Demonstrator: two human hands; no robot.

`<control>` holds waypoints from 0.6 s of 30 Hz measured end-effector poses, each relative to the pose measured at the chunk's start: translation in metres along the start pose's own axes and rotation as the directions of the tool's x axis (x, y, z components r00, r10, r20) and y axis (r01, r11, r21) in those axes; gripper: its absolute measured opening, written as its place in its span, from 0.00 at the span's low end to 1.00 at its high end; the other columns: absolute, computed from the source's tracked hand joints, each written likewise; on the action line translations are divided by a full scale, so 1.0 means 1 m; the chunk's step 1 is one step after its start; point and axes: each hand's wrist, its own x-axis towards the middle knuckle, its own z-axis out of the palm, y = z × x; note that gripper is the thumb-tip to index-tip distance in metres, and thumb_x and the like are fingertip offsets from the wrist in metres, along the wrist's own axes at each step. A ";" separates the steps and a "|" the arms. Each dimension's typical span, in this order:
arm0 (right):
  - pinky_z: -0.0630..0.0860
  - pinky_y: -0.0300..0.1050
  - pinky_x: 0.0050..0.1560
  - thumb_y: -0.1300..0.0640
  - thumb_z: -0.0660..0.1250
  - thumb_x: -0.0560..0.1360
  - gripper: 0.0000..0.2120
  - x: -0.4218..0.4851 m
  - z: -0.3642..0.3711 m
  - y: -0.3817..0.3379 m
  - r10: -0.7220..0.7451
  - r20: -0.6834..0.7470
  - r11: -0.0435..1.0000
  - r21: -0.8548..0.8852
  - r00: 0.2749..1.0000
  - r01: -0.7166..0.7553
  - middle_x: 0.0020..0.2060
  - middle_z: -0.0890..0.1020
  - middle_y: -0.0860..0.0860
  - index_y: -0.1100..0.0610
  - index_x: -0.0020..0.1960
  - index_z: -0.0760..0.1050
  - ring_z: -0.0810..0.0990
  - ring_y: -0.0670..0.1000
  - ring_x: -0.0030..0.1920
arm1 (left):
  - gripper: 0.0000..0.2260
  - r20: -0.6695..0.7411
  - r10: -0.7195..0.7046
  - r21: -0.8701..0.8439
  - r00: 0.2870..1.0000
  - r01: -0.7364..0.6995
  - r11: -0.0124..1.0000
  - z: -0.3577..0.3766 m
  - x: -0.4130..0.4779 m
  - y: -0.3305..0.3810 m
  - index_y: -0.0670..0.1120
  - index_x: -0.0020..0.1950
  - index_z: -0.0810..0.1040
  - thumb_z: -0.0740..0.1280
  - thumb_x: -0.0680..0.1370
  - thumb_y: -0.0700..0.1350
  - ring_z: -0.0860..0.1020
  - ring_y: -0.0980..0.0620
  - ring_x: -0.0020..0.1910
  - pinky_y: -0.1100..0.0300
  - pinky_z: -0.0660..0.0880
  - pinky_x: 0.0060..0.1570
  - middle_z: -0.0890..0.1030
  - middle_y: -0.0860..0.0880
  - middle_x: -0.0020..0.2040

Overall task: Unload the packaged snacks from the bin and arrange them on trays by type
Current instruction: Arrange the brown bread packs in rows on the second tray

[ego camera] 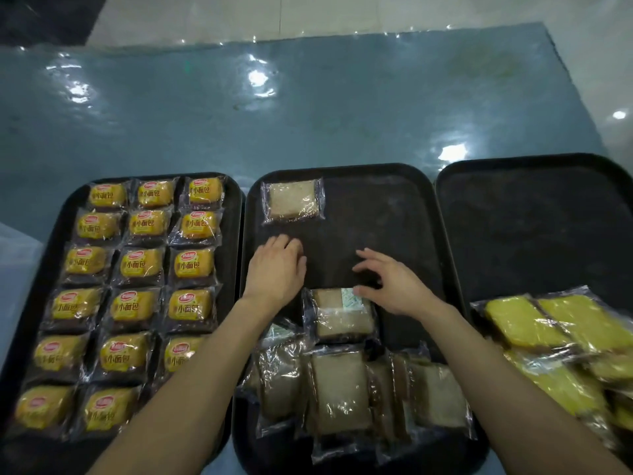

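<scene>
Ok, my left hand (pixel 275 265) and right hand (pixel 387 284) were empty, fingers (pixel 367 259) loose; next pack (pixel 342 317) needed sliding up-frame, squared below placed pack (pixel 293 200).

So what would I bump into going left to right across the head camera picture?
Left tray of orange bun packs → left hand → right hand, both over the middle tray → yellow cake packs on the right tray.
</scene>
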 end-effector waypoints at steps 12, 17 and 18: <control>0.70 0.51 0.78 0.43 0.72 0.82 0.27 -0.043 0.014 -0.011 -0.001 -0.138 0.995 -0.103 0.990 -0.014 0.77 0.74 0.48 0.51 0.78 0.75 0.71 0.52 0.78 | 0.16 0.483 -0.327 -0.704 0.813 0.582 0.408 -0.019 -0.051 0.034 0.41 0.57 0.80 0.80 0.76 0.46 0.88 0.44 0.40 0.38 0.87 0.49 0.87 0.42 0.46; 0.78 0.45 0.64 0.28 0.70 0.77 0.32 -0.085 0.006 -0.041 -0.112 -0.273 0.993 -0.002 0.955 0.116 0.65 0.79 0.40 0.42 0.76 0.73 0.78 0.43 0.63 | 0.11 0.356 -0.319 -0.842 0.878 0.450 0.299 -0.059 -0.046 0.056 0.39 0.65 0.78 0.71 0.84 0.35 0.87 0.44 0.40 0.52 0.87 0.38 0.85 0.34 0.55; 0.76 0.44 0.64 0.26 0.71 0.74 0.37 -0.089 0.004 -0.050 -0.120 -0.265 0.993 -0.013 0.957 0.121 0.65 0.79 0.39 0.42 0.77 0.71 0.77 0.42 0.63 | 0.09 0.360 -0.296 -0.849 0.885 0.442 0.289 -0.066 -0.043 0.062 0.37 0.64 0.79 0.70 0.84 0.35 0.87 0.45 0.38 0.54 0.87 0.37 0.86 0.34 0.53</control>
